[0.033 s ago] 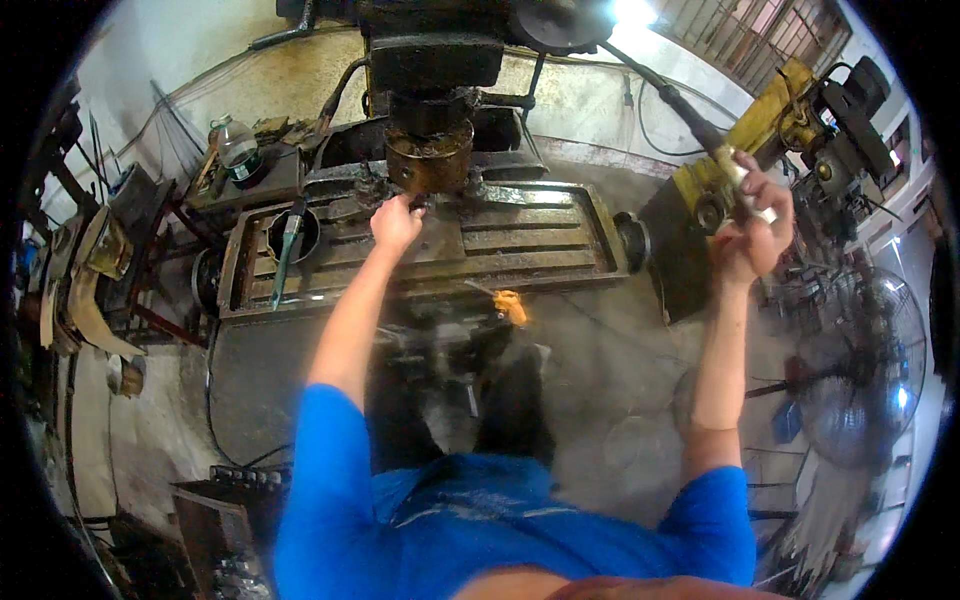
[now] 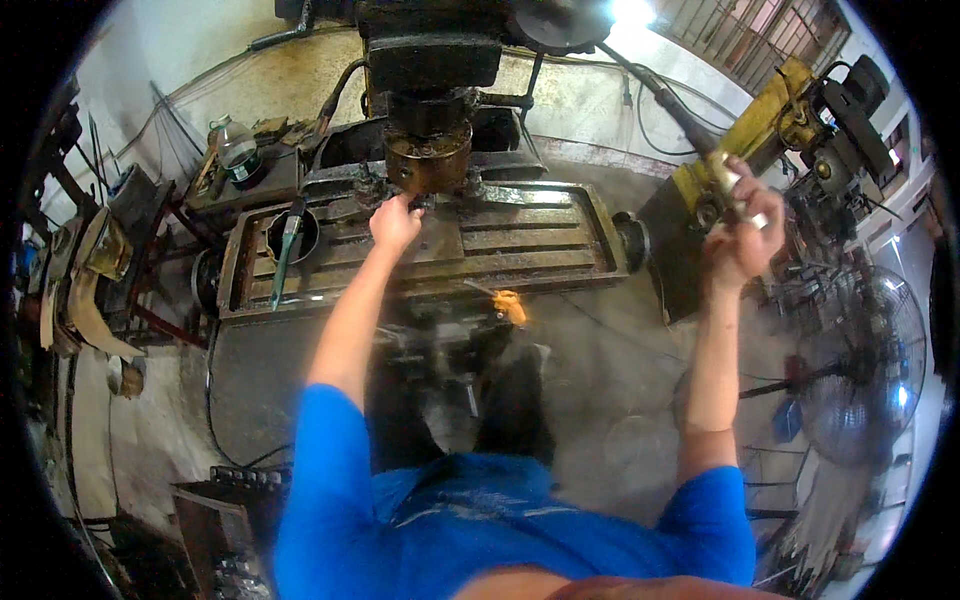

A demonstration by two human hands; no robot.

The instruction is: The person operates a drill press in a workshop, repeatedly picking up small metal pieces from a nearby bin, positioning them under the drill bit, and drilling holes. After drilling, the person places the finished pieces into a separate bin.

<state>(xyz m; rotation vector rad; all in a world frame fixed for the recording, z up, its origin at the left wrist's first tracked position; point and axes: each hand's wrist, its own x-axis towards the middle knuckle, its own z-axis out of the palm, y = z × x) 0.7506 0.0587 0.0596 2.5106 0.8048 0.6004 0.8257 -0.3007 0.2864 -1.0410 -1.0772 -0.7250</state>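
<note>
My left hand (image 2: 396,226) is closed just below a rusty brown metal cylinder (image 2: 428,160) under the machine's dark spindle head (image 2: 430,112). A small dark end pokes out by its fingertips; the rest of what it holds is hidden. Out to the right, my raised right hand (image 2: 748,235) grips the pale end of a long dark lever (image 2: 683,118), which runs up to the round hub (image 2: 560,25) of the machine. Beneath the cylinder lies the slotted machine table (image 2: 530,262).
A brush with a green handle (image 2: 285,262) rests in a round pot (image 2: 308,238) on the table's left. An orange object (image 2: 510,307) sits at its front edge. A plastic bottle (image 2: 238,155) stands back left. At the right are a yellow machine (image 2: 745,130) and a caged fan (image 2: 865,365).
My right hand and the lever's end have shifted slightly left. The left hand stays at almost the same place under the cylinder.
</note>
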